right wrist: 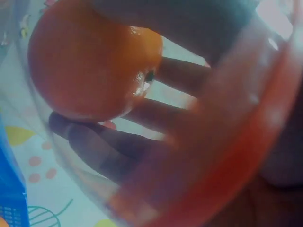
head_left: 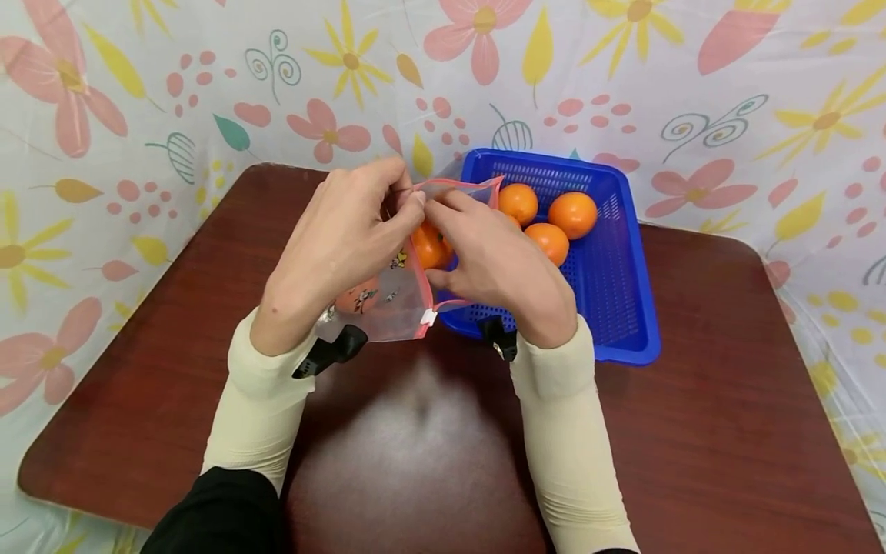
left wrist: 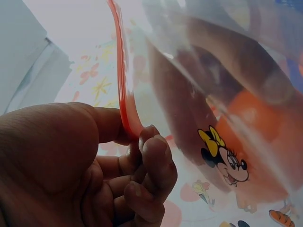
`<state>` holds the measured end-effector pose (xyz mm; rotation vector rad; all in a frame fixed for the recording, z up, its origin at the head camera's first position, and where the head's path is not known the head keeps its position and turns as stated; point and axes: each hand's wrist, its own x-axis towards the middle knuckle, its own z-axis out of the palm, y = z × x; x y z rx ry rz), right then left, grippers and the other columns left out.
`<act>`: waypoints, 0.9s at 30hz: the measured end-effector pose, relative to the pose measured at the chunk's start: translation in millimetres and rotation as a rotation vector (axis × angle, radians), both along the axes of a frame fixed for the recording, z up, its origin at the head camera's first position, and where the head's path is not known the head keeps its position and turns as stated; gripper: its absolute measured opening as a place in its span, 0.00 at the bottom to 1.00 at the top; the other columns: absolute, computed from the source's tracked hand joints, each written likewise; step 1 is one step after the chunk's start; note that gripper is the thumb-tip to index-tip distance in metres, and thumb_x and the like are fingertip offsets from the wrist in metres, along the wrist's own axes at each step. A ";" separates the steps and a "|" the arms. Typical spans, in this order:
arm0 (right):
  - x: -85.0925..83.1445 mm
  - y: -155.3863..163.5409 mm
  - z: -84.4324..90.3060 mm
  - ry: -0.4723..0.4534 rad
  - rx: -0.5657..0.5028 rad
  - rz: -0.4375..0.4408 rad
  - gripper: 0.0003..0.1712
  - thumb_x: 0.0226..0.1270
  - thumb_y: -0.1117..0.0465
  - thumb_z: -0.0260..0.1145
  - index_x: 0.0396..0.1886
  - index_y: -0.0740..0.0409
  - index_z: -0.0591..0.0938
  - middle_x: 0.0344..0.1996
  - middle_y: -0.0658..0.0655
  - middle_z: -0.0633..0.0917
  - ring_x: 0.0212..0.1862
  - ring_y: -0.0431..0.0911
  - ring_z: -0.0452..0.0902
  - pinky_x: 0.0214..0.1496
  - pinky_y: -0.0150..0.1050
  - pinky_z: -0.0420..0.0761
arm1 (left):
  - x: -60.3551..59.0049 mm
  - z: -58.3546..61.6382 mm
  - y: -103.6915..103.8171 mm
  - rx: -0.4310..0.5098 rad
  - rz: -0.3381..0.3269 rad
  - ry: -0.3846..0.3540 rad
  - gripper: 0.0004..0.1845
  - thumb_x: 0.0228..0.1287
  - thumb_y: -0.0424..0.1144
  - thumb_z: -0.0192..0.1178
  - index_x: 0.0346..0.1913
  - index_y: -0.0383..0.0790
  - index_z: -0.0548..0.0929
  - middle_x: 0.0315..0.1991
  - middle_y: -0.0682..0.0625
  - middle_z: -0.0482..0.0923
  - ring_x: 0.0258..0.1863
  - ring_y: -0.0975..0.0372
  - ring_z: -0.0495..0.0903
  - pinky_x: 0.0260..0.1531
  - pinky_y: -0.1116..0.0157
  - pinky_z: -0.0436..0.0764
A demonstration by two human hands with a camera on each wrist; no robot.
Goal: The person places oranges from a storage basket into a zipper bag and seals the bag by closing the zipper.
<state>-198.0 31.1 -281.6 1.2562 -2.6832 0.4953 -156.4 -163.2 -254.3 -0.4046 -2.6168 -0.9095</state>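
Much of the bag (head_left: 394, 296) is covered by the two hands in the head view, so only its lower corner and part of its red top edge (head_left: 457, 183) can be seen. The fingertips of both hands are hidden where they meet at that edge. In the right wrist view everything is blurred and seen through the plastic, and the fingers there are only dark shapes. A second orange shape low in the bag (head_left: 356, 296) is half hidden by the left hand, and it cannot be told for certain whether it is fruit or print.

The red edge of the bag is pinched by the left hand (head_left: 339, 246) between thumb and curled fingers (left wrist: 154, 156). The same edge is held by the right hand (head_left: 498, 265), just beside the left grip. One orange (head_left: 429, 245) is seen inside the bag, just below both grips and between the hands. The bag is held above the desk (head_left: 727, 369), at the near left corner of the blue basket (head_left: 616, 308), in which three more oranges (head_left: 573, 214) lie
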 end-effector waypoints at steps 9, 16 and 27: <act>-5.7 -8.6 -8.1 -0.025 0.032 -0.041 0.41 0.63 0.57 0.78 0.74 0.56 0.74 0.65 0.58 0.78 0.54 0.54 0.80 0.58 0.47 0.82 | 0.0 0.9 1.2 -0.006 -0.002 0.003 0.11 0.74 0.40 0.54 0.29 0.47 0.75 0.20 0.51 0.72 0.18 0.59 0.69 0.22 0.61 0.66; -10.3 -14.3 -11.6 -0.018 0.034 -0.049 0.38 0.64 0.56 0.78 0.72 0.56 0.75 0.63 0.58 0.79 0.56 0.54 0.80 0.62 0.47 0.81 | -0.3 0.8 2.0 -0.015 -0.004 0.006 0.11 0.74 0.40 0.54 0.29 0.46 0.75 0.20 0.50 0.72 0.18 0.59 0.69 0.23 0.61 0.67; -12.1 -18.3 -17.7 -0.006 0.053 -0.065 0.33 0.63 0.60 0.79 0.67 0.56 0.76 0.54 0.58 0.78 0.46 0.55 0.81 0.51 0.47 0.83 | 0.3 -0.1 2.1 -0.020 -0.006 0.002 0.11 0.73 0.39 0.54 0.30 0.46 0.75 0.20 0.50 0.72 0.18 0.58 0.69 0.22 0.60 0.66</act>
